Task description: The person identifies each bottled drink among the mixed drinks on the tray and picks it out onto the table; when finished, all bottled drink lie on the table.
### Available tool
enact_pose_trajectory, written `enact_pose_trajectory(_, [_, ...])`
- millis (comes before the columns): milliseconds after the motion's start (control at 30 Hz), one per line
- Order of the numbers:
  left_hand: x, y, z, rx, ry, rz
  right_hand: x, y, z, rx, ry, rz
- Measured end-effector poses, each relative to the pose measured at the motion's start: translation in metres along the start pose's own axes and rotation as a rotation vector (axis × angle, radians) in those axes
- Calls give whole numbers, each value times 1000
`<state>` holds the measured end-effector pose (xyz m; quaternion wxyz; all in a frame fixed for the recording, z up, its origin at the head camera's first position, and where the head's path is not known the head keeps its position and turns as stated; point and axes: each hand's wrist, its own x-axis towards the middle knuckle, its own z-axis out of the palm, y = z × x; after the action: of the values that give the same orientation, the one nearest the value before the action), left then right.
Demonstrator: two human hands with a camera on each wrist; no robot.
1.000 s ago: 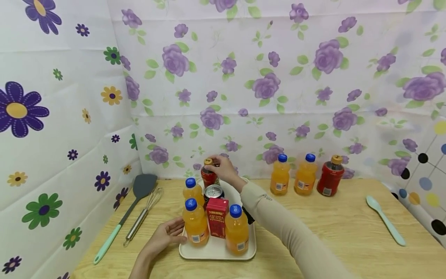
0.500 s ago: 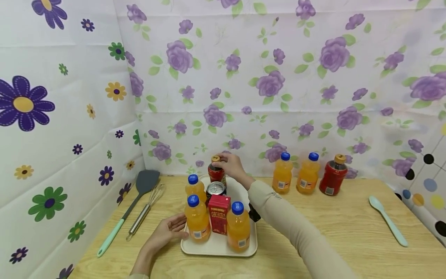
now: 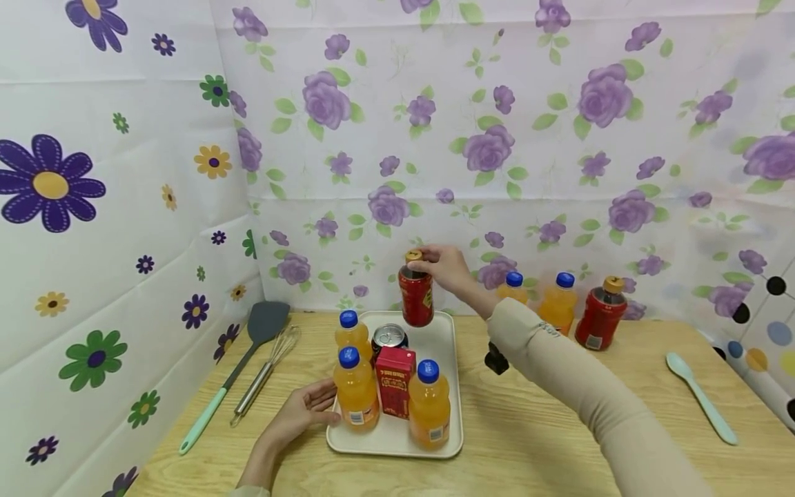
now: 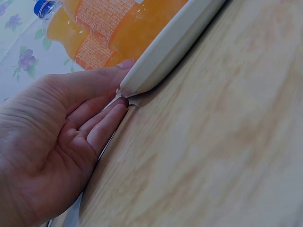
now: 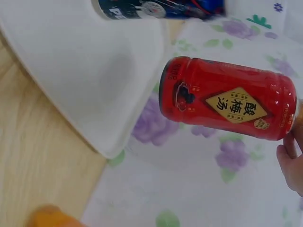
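Note:
My right hand (image 3: 448, 270) pinches the gold cap of a red-labelled dark bottle (image 3: 417, 297), lifted above the back of the white tray (image 3: 456, 386). In the right wrist view that bottle (image 5: 227, 98) hangs clear of the tray. My left hand (image 3: 302, 412) grips the tray's left front edge, thumb on the rim and fingers below, as the left wrist view shows the hand (image 4: 71, 127). On the tray stand orange bottles (image 3: 357, 390), a red carton (image 3: 395, 382) and a dark can (image 3: 390, 338).
Behind my right sleeve stand two orange bottles (image 3: 557, 304) and another red bottle (image 3: 601, 314). A spatula (image 3: 239, 366) and a whisk (image 3: 267, 373) lie left of the tray. A pale green spoon (image 3: 702, 397) lies at the right. The patterned cloth backs the table.
The red bottle has risen from the tray's back left and moved right in my right hand. My left hand has stayed at the tray's edge.

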<state>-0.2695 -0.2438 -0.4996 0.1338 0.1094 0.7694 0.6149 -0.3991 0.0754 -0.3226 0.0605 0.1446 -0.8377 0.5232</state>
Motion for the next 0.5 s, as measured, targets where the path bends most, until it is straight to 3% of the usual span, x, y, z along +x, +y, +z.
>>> enact_pose_trajectory(100, [0, 1, -1, -6, -1, -6, -7, -6, -19, 50, 16, 18])
enact_pose_trajectory(333, [-1, 1, -2, -18, -3, -10, -36, -10, -63, 282, 104, 129])
enact_pose_trajectory(500, [0, 1, -1, -17, -9, -11, -60, -6, -94, 280, 135, 145])
